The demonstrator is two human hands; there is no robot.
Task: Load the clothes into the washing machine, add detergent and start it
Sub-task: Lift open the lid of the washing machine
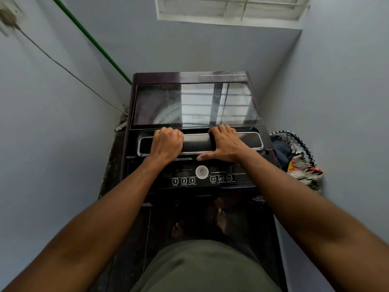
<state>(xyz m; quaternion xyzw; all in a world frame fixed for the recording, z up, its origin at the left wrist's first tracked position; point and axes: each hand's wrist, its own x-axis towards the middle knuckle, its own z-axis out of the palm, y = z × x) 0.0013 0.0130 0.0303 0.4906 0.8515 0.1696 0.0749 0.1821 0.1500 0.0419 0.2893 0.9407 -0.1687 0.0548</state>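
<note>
A dark top-loading washing machine (134,114) stands in front of me in a narrow alcove. Its glass lid (195,104) lies flat over the drum and reflects the window. My left hand (167,143) grips the front section of the lid (195,144), fingers curled over its far edge. My right hand (226,143) grips the same section further right, thumb stretched along its near edge. Below my hands is the control panel (202,177) with numbered buttons. Clothes (303,165) in a colourful print sit in a woven basket (294,137) to the right of the machine.
Grey walls close in on both sides. A green hose (92,41) and a cable (63,66) run down the left wall to the machine's back corner. A louvred window (231,9) is above. My bare feet (220,218) stand on the dark floor.
</note>
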